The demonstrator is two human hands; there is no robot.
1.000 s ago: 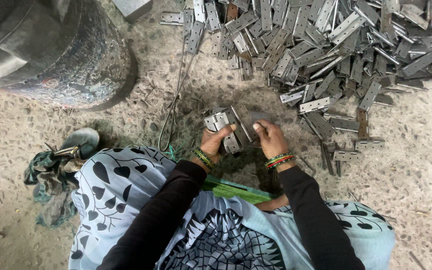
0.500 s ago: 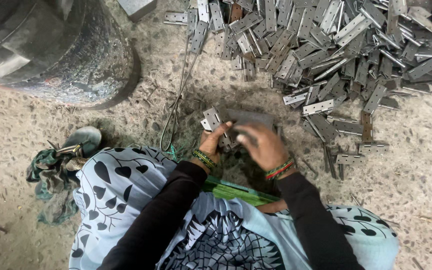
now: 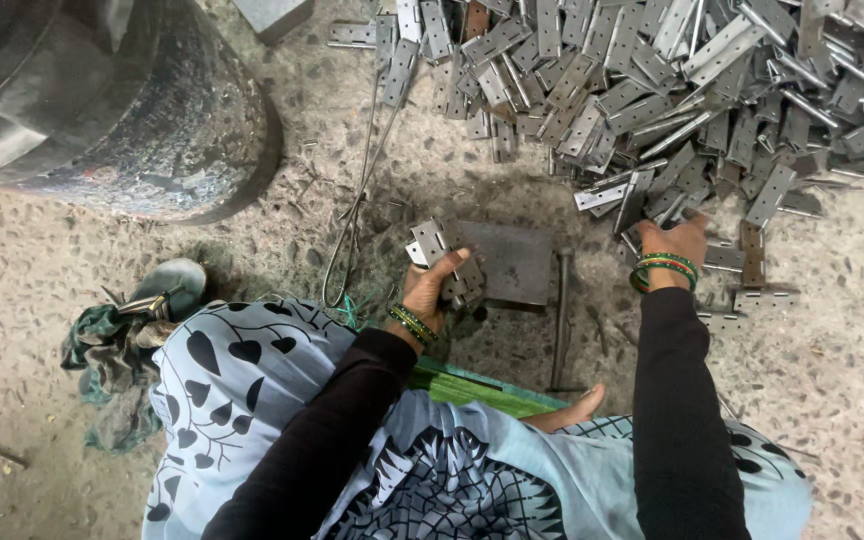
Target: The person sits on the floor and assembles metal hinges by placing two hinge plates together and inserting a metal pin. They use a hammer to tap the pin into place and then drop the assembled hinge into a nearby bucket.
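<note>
Head view: left hand (image 3: 430, 290) has its grip closed around a small stack of metal hinges (image 3: 444, 258) just beside the dark steel plate (image 3: 507, 262) on the floor, right hand (image 3: 674, 240) reaches into the hinge pile (image 3: 652, 90), fingers buried, grip state unclear.

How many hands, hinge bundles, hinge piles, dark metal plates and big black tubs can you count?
hands: 2 (left hand, right hand)
hinge bundle, in the left hand: 1
hinge pile: 1
dark metal plate: 1
big black tub: 1
total: 6
</note>
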